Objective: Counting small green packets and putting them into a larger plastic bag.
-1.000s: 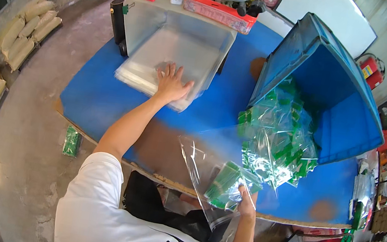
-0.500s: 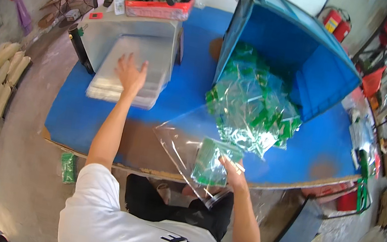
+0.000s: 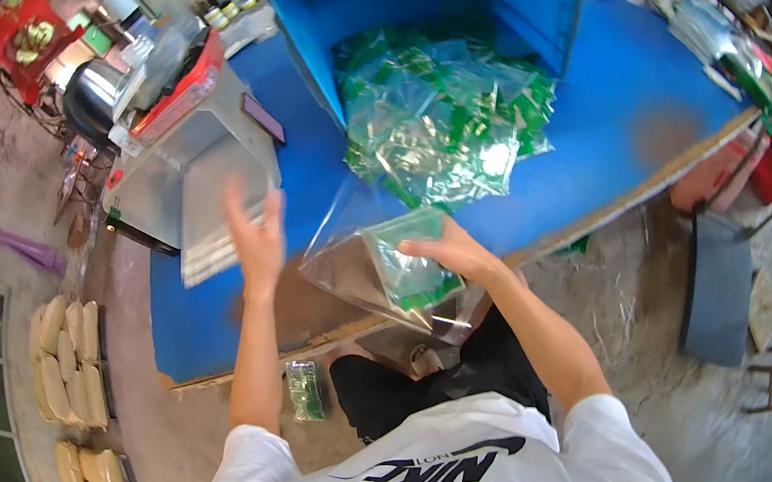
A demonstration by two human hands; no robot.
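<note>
My right hand (image 3: 453,249) grips a flat stack of small green-and-transparent bags (image 3: 410,270), thumb on top. A larger transparent plastic bag (image 3: 342,264) spreads out around this stack; whether the stack lies inside it or on it I cannot tell. Smeared a little by motion, my left hand (image 3: 255,239) has its fingers apart, beside a stack of large transparent bags (image 3: 222,180) in a grey open-fronted holder (image 3: 153,179). No item shows between its fingers. Beyond my right hand, a heap of loose green-and-transparent bags (image 3: 446,114) spills from a tipped blue crate (image 3: 307,37).
The blue table (image 3: 609,105) has a worn wooden front edge. A red tray (image 3: 185,93) with odds and ends sits on the holder, beside a dark phone-like slab (image 3: 264,118). One green packet (image 3: 305,390) lies on the floor, and filled sacks (image 3: 73,358) are stacked at left.
The view has turned, so the table appears rotated. My left hand has moved from over the stack of large bags to its near right edge. My right hand keeps its hold on the small-bag stack.
</note>
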